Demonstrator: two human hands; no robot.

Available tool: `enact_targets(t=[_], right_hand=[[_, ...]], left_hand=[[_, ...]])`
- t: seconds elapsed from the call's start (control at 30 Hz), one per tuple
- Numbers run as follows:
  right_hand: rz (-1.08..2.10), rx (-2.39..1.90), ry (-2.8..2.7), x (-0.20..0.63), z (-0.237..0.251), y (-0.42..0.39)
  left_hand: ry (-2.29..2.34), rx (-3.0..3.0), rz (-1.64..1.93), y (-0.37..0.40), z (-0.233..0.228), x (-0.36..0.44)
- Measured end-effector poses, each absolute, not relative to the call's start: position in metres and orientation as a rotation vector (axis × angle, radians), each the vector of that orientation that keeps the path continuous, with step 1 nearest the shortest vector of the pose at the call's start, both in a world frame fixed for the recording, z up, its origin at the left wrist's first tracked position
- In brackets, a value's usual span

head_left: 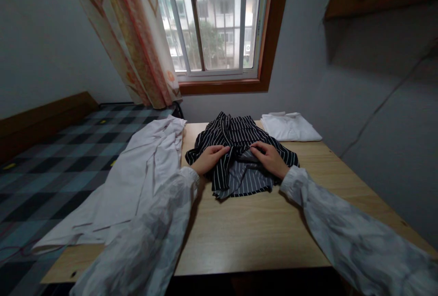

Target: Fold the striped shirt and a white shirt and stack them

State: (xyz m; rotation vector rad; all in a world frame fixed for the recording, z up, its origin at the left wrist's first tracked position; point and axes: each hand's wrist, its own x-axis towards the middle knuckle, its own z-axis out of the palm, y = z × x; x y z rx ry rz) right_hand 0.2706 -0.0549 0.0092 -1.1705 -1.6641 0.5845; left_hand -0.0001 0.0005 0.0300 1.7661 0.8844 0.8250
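Pinched grips, thumb against fingers, close on the dark cloth from both sides: the left hand and the right hand each appear to hold a bit of the black-and-white striped garment, though the exact hold under the fingertips is partly hidden. The garment lies on the pale wooden tabletop, directly beneath and beyond both hands, its lower part spilling out between them toward the wearer of the camera. Judged from this posture, the step in hand is the arranging of the cloth's near portion; the next move calls for an even pull at both pinches, so that the bunched layers lie apart without new creases. Thin white stripes run over a black ground; beyond the grip the cloth is heaped and rumpled, while between and just below the hands a greyer striped face shows (probably the inner side of the fabric), bordered by a dark near edge. To the left of the grip, a loose white garment drapes from the tabletop over the checked bedding; beyond the grip and to its right, a folded white garment lies flat near the tabletop's far edge.
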Motion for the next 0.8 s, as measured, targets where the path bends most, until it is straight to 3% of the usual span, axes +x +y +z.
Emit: enact_targets(t=[0.17,0.37,0.6,0.8], right_hand=[[0.789,-1.115,-1.308,0.251,-0.014,-0.040],[1.018,-1.062,-1.278,0.246,-0.026,-0.047],[0.918,-1.154,-1.442,0.238,-0.014,-0.058],[0.900,-1.130,-1.082,0.242,-0.016,-0.054]], left_hand=[[0.899,1.617,0.921,-0.006,0.009,0.019],[0.821,1.601,0.888,-0.011,-0.001,0.015],[0.861,1.560,0.994,-0.010,-0.004,0.013],[0.894,1.469,1.089,-0.008,-0.005,0.013]])
